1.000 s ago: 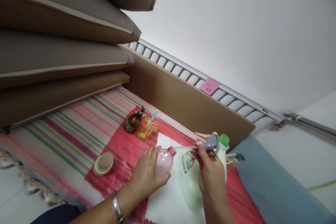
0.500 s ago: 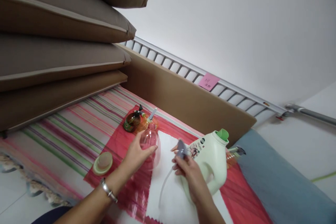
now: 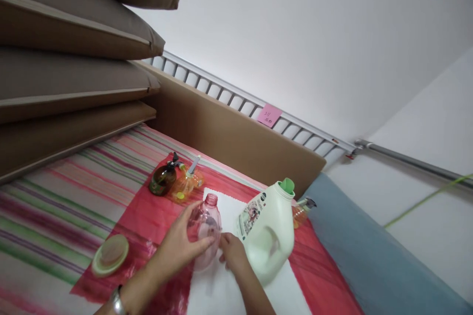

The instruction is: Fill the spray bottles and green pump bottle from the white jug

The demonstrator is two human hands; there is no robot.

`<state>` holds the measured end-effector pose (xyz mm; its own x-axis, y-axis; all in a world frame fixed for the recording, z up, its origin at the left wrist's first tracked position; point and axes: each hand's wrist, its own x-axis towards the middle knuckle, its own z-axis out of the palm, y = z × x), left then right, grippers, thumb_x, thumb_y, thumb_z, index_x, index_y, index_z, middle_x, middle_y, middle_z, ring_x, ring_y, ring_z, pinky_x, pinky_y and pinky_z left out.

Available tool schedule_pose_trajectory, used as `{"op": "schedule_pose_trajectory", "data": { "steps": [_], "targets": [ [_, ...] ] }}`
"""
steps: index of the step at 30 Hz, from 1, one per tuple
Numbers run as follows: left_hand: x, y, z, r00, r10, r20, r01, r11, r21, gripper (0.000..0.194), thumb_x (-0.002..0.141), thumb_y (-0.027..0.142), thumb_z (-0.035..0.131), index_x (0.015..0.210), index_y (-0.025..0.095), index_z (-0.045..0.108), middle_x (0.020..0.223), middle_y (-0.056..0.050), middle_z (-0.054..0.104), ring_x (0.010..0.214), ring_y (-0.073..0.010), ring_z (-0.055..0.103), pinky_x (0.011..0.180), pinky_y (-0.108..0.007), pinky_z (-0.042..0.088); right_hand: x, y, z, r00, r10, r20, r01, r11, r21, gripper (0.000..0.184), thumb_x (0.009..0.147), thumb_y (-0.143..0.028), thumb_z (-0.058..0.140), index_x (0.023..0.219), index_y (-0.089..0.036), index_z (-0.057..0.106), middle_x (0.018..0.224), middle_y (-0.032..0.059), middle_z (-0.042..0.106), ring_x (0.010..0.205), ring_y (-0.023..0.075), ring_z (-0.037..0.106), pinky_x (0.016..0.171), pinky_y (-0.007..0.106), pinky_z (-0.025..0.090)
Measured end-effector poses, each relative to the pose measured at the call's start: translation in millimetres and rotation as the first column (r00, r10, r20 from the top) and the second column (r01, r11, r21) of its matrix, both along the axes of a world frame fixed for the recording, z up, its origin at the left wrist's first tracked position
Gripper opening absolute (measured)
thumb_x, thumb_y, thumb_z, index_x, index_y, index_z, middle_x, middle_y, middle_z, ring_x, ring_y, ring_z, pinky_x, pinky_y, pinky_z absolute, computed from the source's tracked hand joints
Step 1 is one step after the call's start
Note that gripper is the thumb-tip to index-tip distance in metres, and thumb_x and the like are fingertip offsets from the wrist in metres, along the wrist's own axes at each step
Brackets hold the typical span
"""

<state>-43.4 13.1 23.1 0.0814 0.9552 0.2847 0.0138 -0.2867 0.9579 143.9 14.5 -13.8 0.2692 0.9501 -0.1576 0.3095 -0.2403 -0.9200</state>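
My left hand (image 3: 186, 234) is wrapped round a clear pink bottle (image 3: 211, 206), which stands upright with its neck uncapped. Close against the bottle's right side is my right hand (image 3: 233, 252), its fingers curled; what they hold, if anything, is hidden. A dark shape shows dimly through the bottle's wall, and I cannot tell what it is. Just right of that hand stands a large pale-green detergent jug (image 3: 275, 236) with a green spout (image 3: 287, 186) in its open mouth. Under the bottle and jug lies a white sheet (image 3: 216, 295).
A pale-green cap (image 3: 111, 255) lies at the left on red plastic (image 3: 135, 219). Behind stand a dark pump bottle (image 3: 162, 179) and an orange pump bottle (image 3: 188, 183). Another orange pump bottle (image 3: 301, 211) is behind the jug. Stacked cushions (image 3: 74, 74) rise at left; a brown board (image 3: 229, 128) runs along the back.
My right hand has moved left and down to the pink bottle's side; the grey pump with its tube, held before, is not clearly visible now. The view has shifted right.
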Motion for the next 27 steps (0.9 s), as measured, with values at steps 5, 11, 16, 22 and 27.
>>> {"op": "schedule_pose_trajectory", "data": {
  "steps": [5,11,16,22,27],
  "targets": [
    [7.5,-2.6,0.5,0.998,0.000,-0.070,0.007,0.996,0.092,0.068,0.063,0.024,0.069,0.126,0.019,0.045,0.129,-0.012,0.053,0.121,-0.0285,0.048,0.105,-0.047,0.037,36.8,-62.2,34.4,0.976,-0.167,0.142,0.138,0.972,0.192,0.035,0.064,-0.050,0.065,0.084,-0.022,0.069,0.072,0.0013,0.069,0.058,0.0176,0.059,0.054,0.028,0.045],
    [18.3,-0.7,-8.1,0.999,0.003,-0.040,0.001,0.996,0.087,0.079,0.062,0.025,0.072,0.132,0.019,0.035,0.129,-0.013,0.051,0.121,-0.0275,0.048,0.104,-0.048,0.037,92.7,-91.4,77.1,0.813,-0.565,0.137,0.489,0.792,0.366,0.062,0.064,-0.056,0.067,0.113,-0.020,0.057,0.116,0.0101,0.063,0.104,0.0280,0.057,0.081,0.034,0.046],
    [18.6,-1.8,-13.7,0.994,0.051,-0.092,-0.038,0.989,0.143,0.072,0.060,0.024,0.074,0.124,0.019,0.041,0.126,-0.012,0.052,0.119,-0.0284,0.049,0.104,-0.049,0.037,100.9,-59.7,56.8,0.928,-0.363,0.078,0.343,0.919,0.196,0.049,0.057,-0.057,0.071,0.079,-0.014,0.066,0.078,0.0063,0.071,0.078,0.0260,0.062,0.067,0.032,0.047],
    [12.0,-0.3,-10.6,0.987,0.050,-0.153,-0.021,0.983,0.182,0.068,0.061,0.024,0.073,0.122,0.019,0.044,0.122,-0.011,0.054,0.117,-0.0284,0.050,0.102,-0.048,0.039,106.0,-36.0,47.4,0.911,-0.409,0.049,0.390,0.894,0.220,0.042,0.056,-0.057,0.072,0.060,-0.018,0.057,0.055,-0.0010,0.063,0.052,0.0174,0.056,0.050,0.027,0.042],
    [13.1,5.5,-11.6,0.989,0.042,-0.140,-0.015,0.981,0.191,0.070,0.059,0.025,0.075,0.121,0.020,0.044,0.121,-0.011,0.054,0.116,-0.0291,0.050,0.101,-0.047,0.040,117.1,-42.2,66.9,0.897,-0.436,0.069,0.411,0.882,0.230,0.042,0.059,-0.057,0.070,0.059,-0.020,0.051,0.044,-0.0038,0.055,0.038,0.0142,0.049,0.039,0.025,0.039]
  ]
}}
